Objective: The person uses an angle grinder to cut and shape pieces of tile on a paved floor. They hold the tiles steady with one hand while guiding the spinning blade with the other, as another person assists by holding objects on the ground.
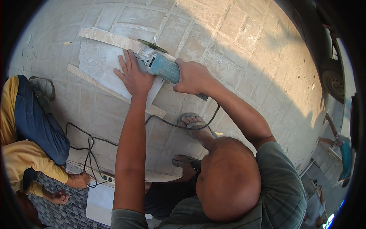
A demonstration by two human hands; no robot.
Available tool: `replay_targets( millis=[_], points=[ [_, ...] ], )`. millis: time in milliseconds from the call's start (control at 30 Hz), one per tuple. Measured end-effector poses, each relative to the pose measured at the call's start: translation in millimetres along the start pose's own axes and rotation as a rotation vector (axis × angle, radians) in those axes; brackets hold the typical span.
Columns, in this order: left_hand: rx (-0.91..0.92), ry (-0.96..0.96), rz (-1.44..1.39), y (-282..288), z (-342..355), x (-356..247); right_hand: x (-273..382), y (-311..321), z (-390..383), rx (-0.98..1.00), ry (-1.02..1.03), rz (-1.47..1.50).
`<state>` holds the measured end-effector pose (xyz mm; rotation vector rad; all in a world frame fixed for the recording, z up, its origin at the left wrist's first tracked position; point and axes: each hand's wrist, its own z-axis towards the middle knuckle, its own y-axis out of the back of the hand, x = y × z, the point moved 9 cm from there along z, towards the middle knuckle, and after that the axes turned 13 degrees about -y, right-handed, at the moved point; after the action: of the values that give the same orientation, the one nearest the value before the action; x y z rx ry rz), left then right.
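My right hand grips the body of a blue-green angle grinder, thumb and fingers wrapped round it. The grinder's thin dark disc stands at the far edge of a whitish tile. My left hand is flat on this tile, fingers spread, close beside the grinder's metal head. Beneath the tile's far side is one pale strip; another pale strip runs along the near side. Whether the disc touches the tile or turns, I cannot tell.
The grinder's black cable curves past my sandalled foot. At left another person crouches, hands on a cable near a socket strip. A light panel lies near me. A vehicle wheel stands far right.
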<state>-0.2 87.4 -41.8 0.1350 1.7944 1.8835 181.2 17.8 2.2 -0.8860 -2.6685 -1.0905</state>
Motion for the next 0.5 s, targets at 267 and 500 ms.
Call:
replay_targets(
  millis=[267,500],
  points=[
    [-0.013,-0.013,0.009,-0.5,-0.1,-0.3,-2.4,2.6,-4.8,0.003,-0.001,0.024],
    [-0.012,-0.016,0.010,-1.5,0.5,-0.3,-8.2,2.2,-6.4,0.002,-0.006,0.028]
  ],
)
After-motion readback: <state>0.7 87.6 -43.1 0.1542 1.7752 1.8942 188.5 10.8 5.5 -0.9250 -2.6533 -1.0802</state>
